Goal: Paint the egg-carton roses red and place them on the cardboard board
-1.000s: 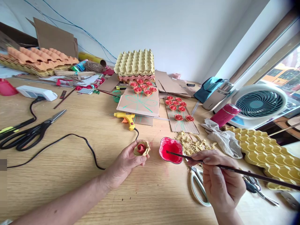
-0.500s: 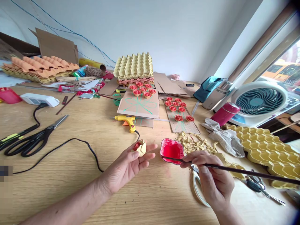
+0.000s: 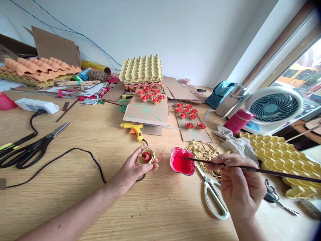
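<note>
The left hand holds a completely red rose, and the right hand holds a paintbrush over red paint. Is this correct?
Almost: in the head view, the rose in the left hand is red only at its centre; its outer petals are pale yellow. The rest is right.

Left hand (image 3: 132,172) and right hand (image 3: 242,189), both bare, show short thumbnails (image 3: 149,166); a small dark spot (image 3: 59,226) marks the left forearm (image 3: 80,211), uncovered like the right wrist (image 3: 247,224) at near right.

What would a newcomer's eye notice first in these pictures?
Probably the bowl of red paint near the middle, with the right hand holding a brush over its rim. To its left, the left hand holds a cream flower with a red centre. Farther back, red flowers sit on cardboard.
</note>
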